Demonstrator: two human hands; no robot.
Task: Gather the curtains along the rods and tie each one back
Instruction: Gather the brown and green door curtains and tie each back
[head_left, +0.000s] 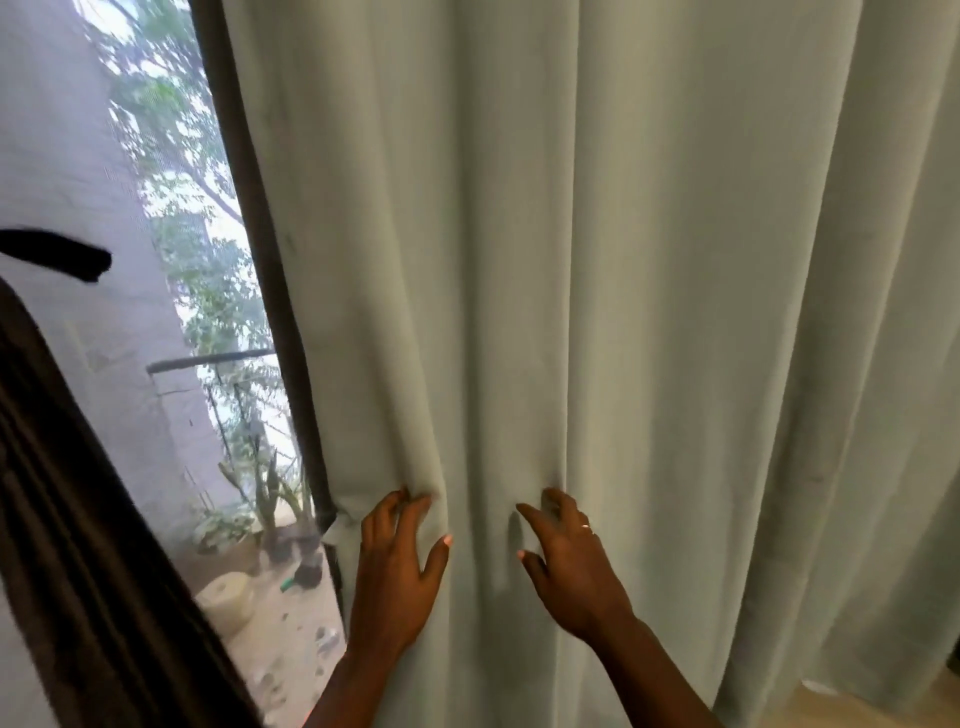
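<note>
A pale green curtain (649, 312) hangs in long folds across the middle and right of the view. My left hand (397, 571) presses on it near its left edge, fingertips bent into a fold where the cloth puckers, thumb held out. My right hand (569, 564), a ring on one finger, touches the cloth a little to the right with fingers spread and slightly bent. Neither hand has cloth wrapped in it. A dark brown curtain (78, 545) hangs gathered at the lower left, with a black strip (57, 254) above it. No rod is in view.
Between the two curtains a meshed window (171, 312) shows a white wall, trees, a railing and potted plants outside. A dark window frame (270, 291) runs along the pale curtain's left edge. A strip of light floor (831, 712) shows at the bottom right.
</note>
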